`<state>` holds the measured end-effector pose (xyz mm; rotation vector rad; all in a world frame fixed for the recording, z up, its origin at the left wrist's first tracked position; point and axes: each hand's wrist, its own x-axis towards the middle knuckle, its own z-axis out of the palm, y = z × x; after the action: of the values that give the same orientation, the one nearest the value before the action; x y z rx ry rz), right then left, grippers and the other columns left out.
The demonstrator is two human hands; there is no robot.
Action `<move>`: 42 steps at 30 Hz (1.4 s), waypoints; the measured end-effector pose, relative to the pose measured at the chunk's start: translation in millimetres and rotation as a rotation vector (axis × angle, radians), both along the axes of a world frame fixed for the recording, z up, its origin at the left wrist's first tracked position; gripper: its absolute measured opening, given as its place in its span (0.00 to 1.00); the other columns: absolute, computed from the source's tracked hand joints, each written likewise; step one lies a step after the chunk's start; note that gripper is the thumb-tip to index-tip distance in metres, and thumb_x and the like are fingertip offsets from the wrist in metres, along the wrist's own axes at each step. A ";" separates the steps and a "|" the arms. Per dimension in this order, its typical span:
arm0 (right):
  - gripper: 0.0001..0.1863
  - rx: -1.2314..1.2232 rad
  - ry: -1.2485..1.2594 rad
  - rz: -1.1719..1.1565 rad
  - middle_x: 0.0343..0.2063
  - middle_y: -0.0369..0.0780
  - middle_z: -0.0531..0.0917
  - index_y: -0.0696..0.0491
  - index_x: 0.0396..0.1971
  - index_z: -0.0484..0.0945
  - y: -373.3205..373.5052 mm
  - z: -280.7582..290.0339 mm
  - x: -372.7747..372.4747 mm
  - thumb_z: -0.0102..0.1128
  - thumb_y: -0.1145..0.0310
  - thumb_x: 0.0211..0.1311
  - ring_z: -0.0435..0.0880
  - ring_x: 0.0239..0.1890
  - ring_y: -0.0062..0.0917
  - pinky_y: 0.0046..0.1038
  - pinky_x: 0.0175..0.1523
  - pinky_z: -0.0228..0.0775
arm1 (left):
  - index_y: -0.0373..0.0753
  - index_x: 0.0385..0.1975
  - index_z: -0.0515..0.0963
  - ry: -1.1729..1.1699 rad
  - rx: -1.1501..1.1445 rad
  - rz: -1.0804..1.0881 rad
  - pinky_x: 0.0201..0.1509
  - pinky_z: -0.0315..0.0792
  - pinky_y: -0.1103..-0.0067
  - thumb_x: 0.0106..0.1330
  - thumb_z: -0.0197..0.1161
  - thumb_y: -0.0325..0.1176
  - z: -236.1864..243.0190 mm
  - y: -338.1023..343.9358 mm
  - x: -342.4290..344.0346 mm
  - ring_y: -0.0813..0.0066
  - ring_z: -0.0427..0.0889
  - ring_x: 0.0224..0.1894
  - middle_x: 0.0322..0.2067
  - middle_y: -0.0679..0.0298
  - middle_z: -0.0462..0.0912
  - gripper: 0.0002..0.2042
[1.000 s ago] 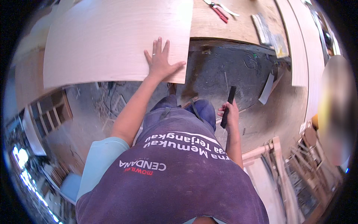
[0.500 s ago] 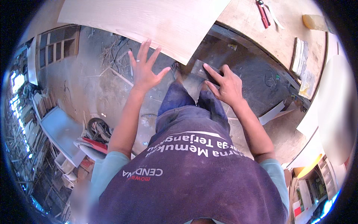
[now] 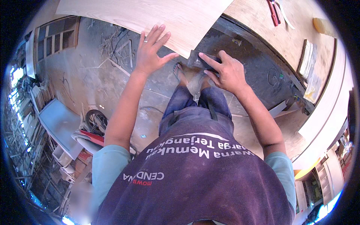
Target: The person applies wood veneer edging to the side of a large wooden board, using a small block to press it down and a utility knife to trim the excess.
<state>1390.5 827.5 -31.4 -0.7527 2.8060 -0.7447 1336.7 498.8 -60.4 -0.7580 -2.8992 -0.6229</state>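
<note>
A pale wood-grained panel (image 3: 150,15) reaches toward me from the far side, its near corner pointing at my feet. Its near left edge passes under the fingers of my left hand (image 3: 152,54), which are stretched out over the surface with the thumb apart. In my right hand (image 3: 228,71) is a dark flat rectangular block (image 3: 202,60), gripped between thumb and fingers. The block's far end is right by the panel's corner; whether it touches cannot be made out. My palm hides part of the block.
A wooden worktop (image 3: 258,33) at the right bears a red-handled cutter knife (image 3: 273,13), a yellowish cylinder (image 3: 324,27) and a worn pale block (image 3: 307,56). Wood scraps (image 3: 122,52) litter the floor. At left are a slatted frame (image 3: 56,41), a light-blue panel (image 3: 60,122) and a wheel (image 3: 96,122).
My left hand has moved forward, its fingers now farther over the panel. The block in my right hand has come up close to the panel's corner. The whole view has shifted slightly.
</note>
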 end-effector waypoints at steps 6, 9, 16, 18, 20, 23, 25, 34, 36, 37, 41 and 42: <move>0.35 0.036 -0.062 0.019 0.36 0.41 0.75 0.25 0.71 0.75 -5.0 5.3 0.4 0.72 0.52 0.63 0.83 0.32 0.38 0.40 0.34 0.76 | 0.50 0.70 0.77 0.012 0.014 0.027 0.80 0.50 0.45 0.54 0.81 0.56 0.4 -1.9 1.6 0.61 0.64 0.80 0.76 0.65 0.70 0.41; 0.35 0.047 -0.081 0.013 0.36 0.41 0.75 0.25 0.71 0.75 -6.5 9.3 1.3 0.72 0.52 0.62 0.83 0.32 0.38 0.40 0.34 0.76 | 0.50 0.69 0.77 0.024 0.033 0.020 0.80 0.50 0.45 0.53 0.81 0.56 0.1 0.7 0.1 0.62 0.64 0.80 0.76 0.65 0.70 0.41; 0.36 0.056 -0.068 -0.064 0.34 0.41 0.74 0.27 0.72 0.75 -19.3 13.2 14.8 0.73 0.55 0.62 0.81 0.31 0.37 0.39 0.33 0.76 | 0.51 0.68 0.78 0.027 -0.013 0.039 0.81 0.48 0.44 0.52 0.81 0.59 0.4 0.6 -0.2 0.63 0.64 0.80 0.76 0.67 0.70 0.42; 0.36 0.035 -0.056 -0.125 0.33 0.41 0.74 0.29 0.70 0.78 -26.2 11.5 23.7 0.75 0.56 0.58 0.82 0.30 0.37 0.39 0.32 0.76 | 0.52 0.68 0.78 0.016 -0.033 0.043 0.81 0.47 0.44 0.52 0.81 0.60 1.9 1.0 0.1 0.63 0.64 0.80 0.76 0.67 0.70 0.42; 0.36 0.018 -0.061 -0.181 0.31 0.41 0.73 0.31 0.68 0.79 -31.5 11.9 29.0 0.76 0.57 0.56 0.82 0.30 0.36 0.39 0.30 0.75 | 0.52 0.68 0.78 0.015 -0.037 0.041 0.82 0.45 0.44 0.52 0.80 0.61 2.7 1.8 -1.4 0.64 0.64 0.80 0.76 0.67 0.69 0.41; 0.36 0.012 -0.049 -0.237 0.31 0.41 0.73 0.31 0.69 0.79 -38.3 9.8 35.6 0.76 0.58 0.56 0.81 0.30 0.36 0.38 0.30 0.74 | 0.50 0.64 0.81 0.036 -0.035 0.042 0.81 0.47 0.40 0.52 0.79 0.64 1.5 1.7 -2.2 0.64 0.65 0.79 0.74 0.67 0.72 0.40; 0.37 0.019 -0.056 -0.253 0.32 0.41 0.73 0.31 0.69 0.79 -41.0 8.7 37.9 0.76 0.57 0.55 0.81 0.30 0.36 0.38 0.30 0.74 | 0.49 0.62 0.83 0.044 -0.027 0.044 0.80 0.47 0.39 0.52 0.78 0.65 0.2 1.5 -2.2 0.63 0.66 0.78 0.73 0.67 0.73 0.39; 0.36 0.040 -0.029 -0.301 0.32 0.42 0.73 0.31 0.69 0.79 -50.5 3.8 37.2 0.76 0.55 0.57 0.81 0.29 0.37 0.38 0.30 0.75 | 0.52 0.68 0.78 0.011 0.014 0.037 0.81 0.43 0.39 0.52 0.81 0.59 0.3 1.6 0.3 0.63 0.64 0.79 0.75 0.66 0.70 0.41; 0.36 0.048 -0.027 -0.309 0.32 0.42 0.73 0.31 0.69 0.79 -52.4 3.7 36.3 0.76 0.55 0.56 0.81 0.30 0.36 0.38 0.30 0.75 | 0.51 0.68 0.78 0.011 0.022 0.039 0.81 0.43 0.39 0.52 0.81 0.58 1.0 1.7 0.0 0.63 0.64 0.80 0.75 0.67 0.70 0.41; 0.36 0.050 -0.024 -0.311 0.32 0.42 0.73 0.31 0.69 0.79 -52.9 2.2 36.3 0.76 0.55 0.57 0.81 0.30 0.36 0.38 0.30 0.75 | 0.52 0.68 0.78 -0.001 0.012 0.036 0.81 0.42 0.39 0.53 0.81 0.57 1.9 1.2 0.0 0.63 0.64 0.80 0.75 0.67 0.70 0.40; 0.34 0.032 0.004 -0.365 0.32 0.42 0.73 0.32 0.68 0.80 -60.0 -1.4 31.7 0.75 0.54 0.58 0.81 0.31 0.37 0.38 0.31 0.75 | 0.53 0.69 0.77 -0.058 -0.017 0.022 0.81 0.39 0.38 0.57 0.78 0.52 9.2 0.1 -0.4 0.64 0.63 0.80 0.76 0.67 0.70 0.37; 0.34 0.031 -0.006 -0.384 0.33 0.43 0.74 0.32 0.68 0.80 -63.6 -1.5 28.9 0.75 0.54 0.58 0.82 0.31 0.38 0.39 0.32 0.76 | 0.53 0.70 0.77 -0.072 -0.024 0.017 0.81 0.39 0.38 0.58 0.77 0.50 10.6 -0.8 -0.8 0.64 0.63 0.80 0.76 0.67 0.70 0.36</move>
<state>1419.4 763.9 -32.9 -0.2025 2.9834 -0.7491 1335.9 498.0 -49.8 -0.7278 -2.9804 -0.6274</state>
